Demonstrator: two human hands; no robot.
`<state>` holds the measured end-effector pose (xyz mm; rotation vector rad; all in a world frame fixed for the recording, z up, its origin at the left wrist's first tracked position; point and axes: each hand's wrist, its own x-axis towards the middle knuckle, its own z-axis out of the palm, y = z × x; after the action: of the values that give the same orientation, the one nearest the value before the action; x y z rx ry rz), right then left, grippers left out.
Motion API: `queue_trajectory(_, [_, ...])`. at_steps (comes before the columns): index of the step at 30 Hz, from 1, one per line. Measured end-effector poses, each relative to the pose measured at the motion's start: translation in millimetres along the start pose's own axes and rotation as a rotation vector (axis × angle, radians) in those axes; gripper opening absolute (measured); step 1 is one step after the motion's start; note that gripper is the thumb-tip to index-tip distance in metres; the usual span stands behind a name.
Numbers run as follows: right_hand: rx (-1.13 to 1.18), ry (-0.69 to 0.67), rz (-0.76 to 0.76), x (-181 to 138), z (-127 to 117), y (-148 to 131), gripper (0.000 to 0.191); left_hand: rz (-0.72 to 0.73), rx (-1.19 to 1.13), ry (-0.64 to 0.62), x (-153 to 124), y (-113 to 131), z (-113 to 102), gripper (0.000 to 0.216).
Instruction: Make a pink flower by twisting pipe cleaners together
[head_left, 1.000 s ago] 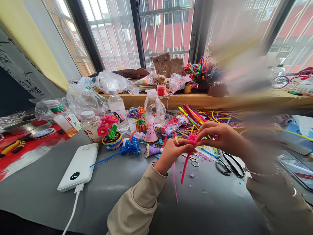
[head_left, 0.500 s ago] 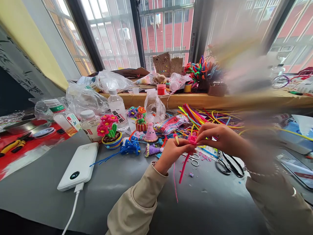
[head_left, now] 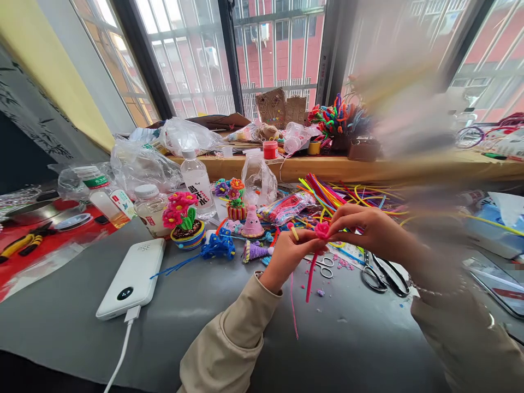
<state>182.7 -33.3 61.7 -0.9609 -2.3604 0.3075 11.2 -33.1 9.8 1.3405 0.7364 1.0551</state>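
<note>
Between my two hands is a small pink pipe-cleaner flower (head_left: 321, 230), its bright pink stem (head_left: 311, 279) hanging down below. My left hand (head_left: 291, 250) pinches the flower's underside, and a thin pink strand (head_left: 293, 311) dangles beneath that hand. From the other side, my right hand (head_left: 362, 225) has its fingertips closed on the flower's edge. Silver-handled small scissors (head_left: 326, 267) lie on the table just behind the hanging stem. Larger black-and-silver scissors (head_left: 382, 278) rest below my right wrist.
Left of my hands stand a potted pink flower (head_left: 182, 218), blue pipe-cleaner flowers (head_left: 219, 245) and a pink cone figure (head_left: 251, 222). A white power bank (head_left: 133, 278) with a cable lies nearer. Loose pipe cleaners (head_left: 323, 194) pile up behind. A blurred patch covers the right side.
The pink flower has turned slightly between my fingers, and its hanging stem has swung a little to the right. Both hands stay in nearly the same place.
</note>
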Motion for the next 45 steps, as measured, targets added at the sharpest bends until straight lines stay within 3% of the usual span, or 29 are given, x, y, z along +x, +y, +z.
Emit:
queue_trajectory(8, [-0.044, 0.033, -0.006, 0.4, -0.2, 0.9, 0.012, -0.002, -0.018, -0.007, 0.3, 0.4, 0.5, 0.013])
queue_trajectory(37, [-0.035, -0.144, -0.049, -1.8, -5.2, 0.5, 0.018, -0.054, 0.077, -0.132, 0.3, -6.8, -0.2, 0.014])
queue_trajectory(45, [-0.058, -0.056, 0.057, 1.1, 0.2, 3.1, 0.022, -0.058, -0.027, -0.004, 2.1, -6.9, 1.3, 0.022])
